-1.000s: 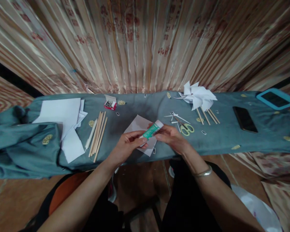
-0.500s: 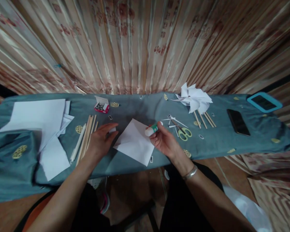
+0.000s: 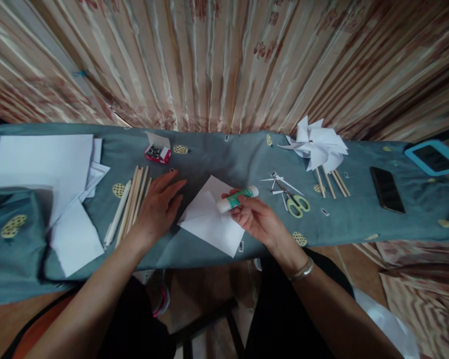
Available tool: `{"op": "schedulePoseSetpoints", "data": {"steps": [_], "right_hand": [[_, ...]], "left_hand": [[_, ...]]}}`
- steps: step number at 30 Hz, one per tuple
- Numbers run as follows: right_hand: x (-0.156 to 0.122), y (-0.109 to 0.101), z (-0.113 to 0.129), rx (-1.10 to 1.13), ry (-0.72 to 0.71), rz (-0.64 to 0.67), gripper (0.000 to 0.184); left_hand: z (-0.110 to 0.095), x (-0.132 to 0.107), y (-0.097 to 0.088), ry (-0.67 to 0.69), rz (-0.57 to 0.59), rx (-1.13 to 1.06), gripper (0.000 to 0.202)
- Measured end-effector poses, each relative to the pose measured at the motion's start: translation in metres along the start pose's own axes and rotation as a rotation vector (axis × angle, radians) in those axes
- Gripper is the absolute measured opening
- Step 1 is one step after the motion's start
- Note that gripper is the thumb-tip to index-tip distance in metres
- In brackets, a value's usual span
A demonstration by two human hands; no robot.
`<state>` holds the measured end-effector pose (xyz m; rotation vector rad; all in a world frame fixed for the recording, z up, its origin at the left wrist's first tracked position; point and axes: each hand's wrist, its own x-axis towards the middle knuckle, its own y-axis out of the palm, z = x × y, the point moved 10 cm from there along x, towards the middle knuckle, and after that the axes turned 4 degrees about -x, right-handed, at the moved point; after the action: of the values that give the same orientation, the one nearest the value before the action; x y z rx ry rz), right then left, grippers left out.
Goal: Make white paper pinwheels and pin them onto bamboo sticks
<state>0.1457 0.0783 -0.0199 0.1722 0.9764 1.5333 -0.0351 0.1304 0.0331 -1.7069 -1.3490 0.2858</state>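
My right hand [image 3: 260, 219] grips a green-and-white glue stick [image 3: 237, 198] and holds it over a square of white paper [image 3: 213, 219]. Faint creases run across this paper, which lies turned like a diamond. To the left of the paper my left hand [image 3: 159, 207] hovers low over the cloth with its fingers apart. I see nothing between those fingers, though the palm side is partly hidden. Just beyond my left wrist lie several wooden sticks [image 3: 132, 199] and a white rod-like thing [image 3: 118, 212].
A red box of metal pins [image 3: 158, 153] stands open at the back. Green-handled scissors [image 3: 295, 203] lie among paper scraps [image 3: 280, 182]. Paper pinwheels [image 3: 318, 144] on sticks, a phone [image 3: 387, 189] and a blue-framed tablet [image 3: 436, 157] are to the right. White sheets [image 3: 41, 159] lie left.
My left hand held a small white piece before; its fingers have spread and the piece no longer shows. The glue stick has turned flatter in my right hand. The view has shifted slightly.
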Motion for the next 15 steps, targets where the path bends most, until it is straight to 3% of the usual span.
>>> {"op": "schedulePoseSetpoints", "data": {"steps": [8,12,15], "right_hand": [[-0.004,-0.005,0.012,-0.115,-0.065,-0.042,0.022],[-0.005,-0.021,0.033,-0.272,-0.181,-0.179,0.028],[-0.006,-0.024,0.044,-0.387,-0.235,-0.243,0.031]], "left_hand": [[-0.044,-0.012,-0.012,0.152,-0.090,0.181,0.034],[-0.072,-0.031,0.009,0.308,0.004,0.146,0.032],[-0.084,-0.045,0.035,0.334,0.132,0.102,0.034]]}}
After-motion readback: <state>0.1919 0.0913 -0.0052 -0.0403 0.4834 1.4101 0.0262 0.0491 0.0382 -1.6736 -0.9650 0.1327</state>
